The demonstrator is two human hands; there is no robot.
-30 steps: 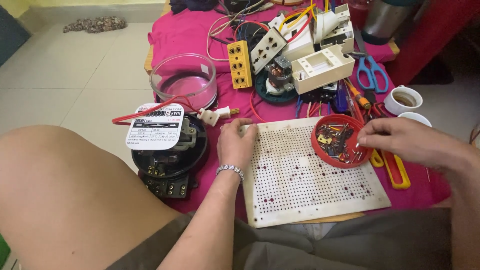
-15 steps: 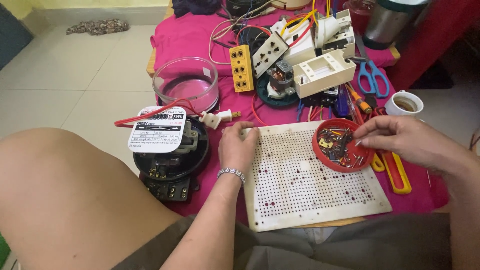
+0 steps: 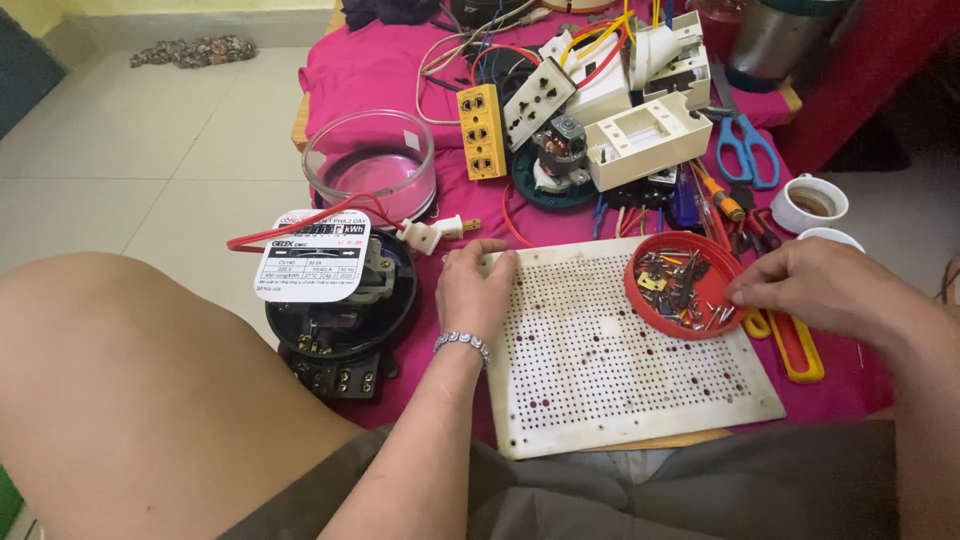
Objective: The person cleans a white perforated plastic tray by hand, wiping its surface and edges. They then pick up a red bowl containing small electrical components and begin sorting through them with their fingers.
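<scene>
My left hand [image 3: 474, 288] rests flat on the left edge of a white perforated board [image 3: 620, 370], fingers spread, holding nothing. A bead bracelet circles that wrist. My right hand [image 3: 812, 288] reaches into the right rim of a red round lid [image 3: 642, 296] that sits on the board's far right corner and holds several small screws and metal parts. The right fingertips are pinched together at the lid's edge; whether they hold a part cannot be seen.
A black electric meter [image 3: 335, 310] with a white label lies left of the board, a white plug [image 3: 425, 234] and clear glass bowl [image 3: 368, 170] beyond it. Sockets, a small motor [image 3: 556, 160], blue scissors [image 3: 745, 150], screwdrivers and two white cups [image 3: 810, 205] crowd the pink cloth. My bare knee fills the lower left.
My right hand has shifted slightly to the right rim of the red lid. The left hand stays on the board's edge. The camera has tilted a little.
</scene>
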